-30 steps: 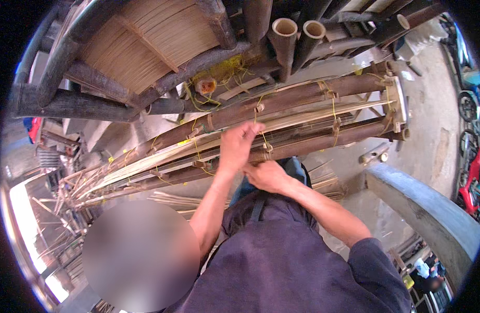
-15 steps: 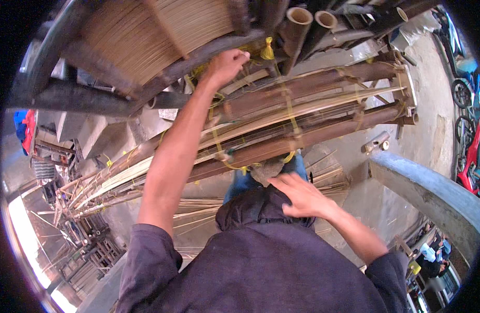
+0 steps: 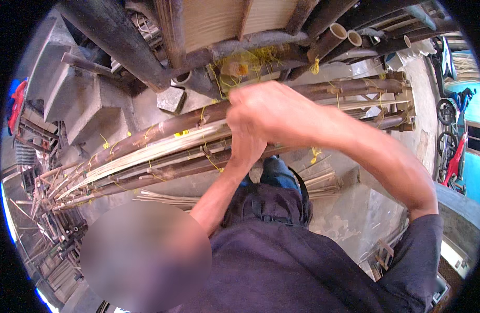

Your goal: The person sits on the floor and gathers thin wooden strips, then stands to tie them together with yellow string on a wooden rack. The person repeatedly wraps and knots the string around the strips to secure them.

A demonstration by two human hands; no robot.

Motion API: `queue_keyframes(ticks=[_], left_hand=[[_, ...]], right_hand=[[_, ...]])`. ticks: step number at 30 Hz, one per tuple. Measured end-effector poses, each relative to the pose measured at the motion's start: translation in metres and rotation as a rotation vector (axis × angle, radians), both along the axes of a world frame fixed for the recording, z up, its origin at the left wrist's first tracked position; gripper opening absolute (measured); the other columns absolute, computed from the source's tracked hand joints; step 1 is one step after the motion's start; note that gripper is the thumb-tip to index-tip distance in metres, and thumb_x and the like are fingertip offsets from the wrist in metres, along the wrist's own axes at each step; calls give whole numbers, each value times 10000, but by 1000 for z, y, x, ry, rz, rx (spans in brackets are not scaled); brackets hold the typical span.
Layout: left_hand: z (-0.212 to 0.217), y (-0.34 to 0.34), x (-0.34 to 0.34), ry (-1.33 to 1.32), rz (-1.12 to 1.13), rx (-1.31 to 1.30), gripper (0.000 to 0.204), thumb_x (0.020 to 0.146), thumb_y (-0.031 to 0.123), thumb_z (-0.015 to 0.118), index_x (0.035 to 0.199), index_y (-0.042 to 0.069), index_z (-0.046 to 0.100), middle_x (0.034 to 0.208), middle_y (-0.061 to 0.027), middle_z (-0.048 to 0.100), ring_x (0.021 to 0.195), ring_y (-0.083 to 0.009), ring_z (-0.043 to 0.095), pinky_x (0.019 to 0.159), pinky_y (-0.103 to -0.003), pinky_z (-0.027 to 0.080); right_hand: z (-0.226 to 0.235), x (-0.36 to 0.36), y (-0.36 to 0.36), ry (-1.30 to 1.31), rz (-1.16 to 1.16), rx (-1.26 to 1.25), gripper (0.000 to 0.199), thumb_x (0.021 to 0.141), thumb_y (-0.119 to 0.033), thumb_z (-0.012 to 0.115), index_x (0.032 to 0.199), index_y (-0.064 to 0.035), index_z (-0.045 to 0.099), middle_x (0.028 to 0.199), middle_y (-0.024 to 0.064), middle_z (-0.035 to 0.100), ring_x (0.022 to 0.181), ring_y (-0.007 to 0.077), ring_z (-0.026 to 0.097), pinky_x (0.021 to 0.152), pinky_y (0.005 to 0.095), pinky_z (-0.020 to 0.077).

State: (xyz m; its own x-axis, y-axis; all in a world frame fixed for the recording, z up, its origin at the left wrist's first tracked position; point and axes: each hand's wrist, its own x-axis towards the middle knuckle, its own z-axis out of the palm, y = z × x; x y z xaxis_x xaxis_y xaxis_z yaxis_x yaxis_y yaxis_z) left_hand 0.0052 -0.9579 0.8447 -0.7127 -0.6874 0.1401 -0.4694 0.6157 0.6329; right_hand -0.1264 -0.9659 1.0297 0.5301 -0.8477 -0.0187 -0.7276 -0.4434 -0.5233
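Observation:
My right hand (image 3: 281,112) is closed and blurred by motion, pressed against my left hand (image 3: 245,148) above a long rack of dark bamboo poles (image 3: 162,128). The left hand comes up from below with its fingers bent in and mostly covered by the right one. Whatever the two hands pinch is hidden between them. Under and beside them, pale split bamboo strips (image 3: 130,160) lie lengthwise in the rack. Yellow string (image 3: 202,116) ties its poles at several places. Just beyond the hands hangs a tangle of yellow string (image 3: 258,65).
A bamboo frame with a pale slatted panel (image 3: 214,23) stands ahead, with open bamboo tube ends (image 3: 338,31) beside it. Concrete blocks (image 3: 99,104) lie to the left. Loose strips (image 3: 164,198) are on the floor. Motorbikes (image 3: 453,156) stand at far right.
My right hand has swung up from near my lap to meet the left. The left hand has come back from the frame's lower rail toward me. The view has shifted.

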Motion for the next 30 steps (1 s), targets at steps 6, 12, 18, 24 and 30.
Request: queue_keyframes(ticks=[6,12,18,24,30], left_hand=[[20,6,-19,-47,-83,-19,207,887,268,577,849,82,656,752,-144,650,675,-366,622,611,-456,500],[15,3,9,-132,18,-67,167,896,235,542,837,101,624,718,-99,652,688,-296,636,663,-421,493],[48,-23,-36,398,102,1170,311,953,335,523,911,41,613,850,-37,627,859,-155,626,789,-328,485],[-23,-102,-102,77,237,985,205,872,275,532,754,109,508,639,55,383,520,-78,317,479,-270,281],[-9,-154,-50,-58,-8,741,324,922,317,530,982,18,637,794,-43,645,681,-146,608,628,-295,471]], right_hand=[[-146,-85,-34,336,-451,457,550,915,-459,464,1206,5,510,1156,261,589,1088,413,564,923,472,441],[-95,4,66,-735,-574,105,208,921,-188,475,1020,-8,505,787,134,546,822,294,583,776,348,466],[-199,56,132,-340,-320,277,202,867,-155,468,1042,-81,536,712,200,638,688,386,644,603,510,505],[-187,37,158,-102,-276,277,172,794,-153,552,955,-98,578,698,136,635,672,308,650,590,436,514],[-152,58,173,-366,-279,-10,490,721,-106,640,1206,-86,577,1103,140,565,860,285,622,711,376,526]])
